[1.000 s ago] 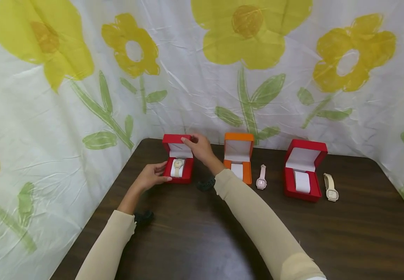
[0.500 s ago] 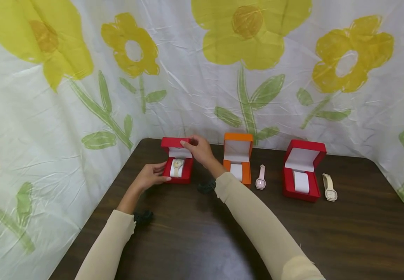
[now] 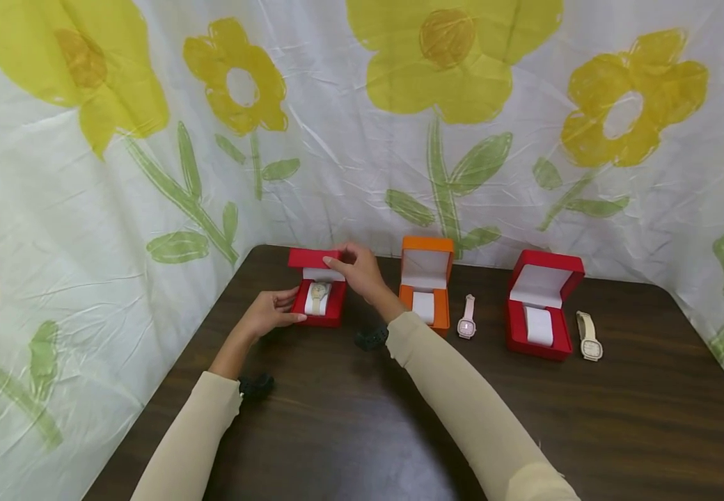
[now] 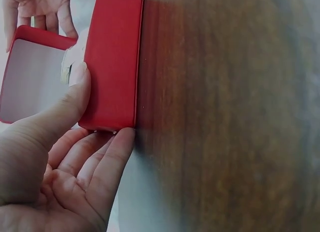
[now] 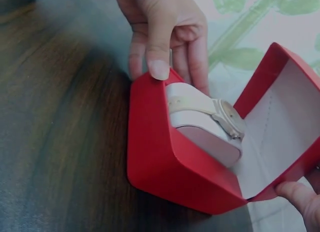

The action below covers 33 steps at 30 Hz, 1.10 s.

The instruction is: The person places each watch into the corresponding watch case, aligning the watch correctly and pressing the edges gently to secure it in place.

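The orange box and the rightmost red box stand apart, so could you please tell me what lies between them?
A pink watch lies on the table there, nearer the orange box, in the head view.

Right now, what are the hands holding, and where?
The red box with a watch inside: the left hand grips its base at the left, the right hand holds its lid at the right.

Watch [image 5: 229, 117] on cushion [image 5: 207, 142] in leftmost box [image 5: 150, 134], table [image 3: 331, 410] beneath — curtain [image 3: 331, 146] behind
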Available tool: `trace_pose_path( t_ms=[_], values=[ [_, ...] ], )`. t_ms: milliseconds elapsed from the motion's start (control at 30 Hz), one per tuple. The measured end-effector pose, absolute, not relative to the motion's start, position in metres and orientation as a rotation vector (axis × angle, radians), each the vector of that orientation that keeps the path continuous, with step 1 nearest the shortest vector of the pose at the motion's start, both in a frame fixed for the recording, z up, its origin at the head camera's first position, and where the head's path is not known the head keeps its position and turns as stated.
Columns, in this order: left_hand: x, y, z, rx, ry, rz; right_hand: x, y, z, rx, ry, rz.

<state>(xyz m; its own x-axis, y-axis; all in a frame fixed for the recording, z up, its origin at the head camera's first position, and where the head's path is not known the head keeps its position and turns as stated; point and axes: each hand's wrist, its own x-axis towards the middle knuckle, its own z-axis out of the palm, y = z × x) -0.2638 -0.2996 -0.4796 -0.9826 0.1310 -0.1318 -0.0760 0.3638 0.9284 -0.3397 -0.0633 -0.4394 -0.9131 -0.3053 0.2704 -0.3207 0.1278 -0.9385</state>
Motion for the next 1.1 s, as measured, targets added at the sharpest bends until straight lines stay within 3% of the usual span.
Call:
trace_pose_path(
  t_ms=[567, 1100],
  values=[
    [-0.264, -0.301, -0.479, 0.059, 2.451, 1.64, -0.333, -0.058, -0.447, 0.652, -2.365, 2.01],
    [-0.265, -0.3, -0.479, 0.069, 2.529, 1.569, -0.321, -0.053, -0.459, 0.844, -2.309, 1.906]
  ],
)
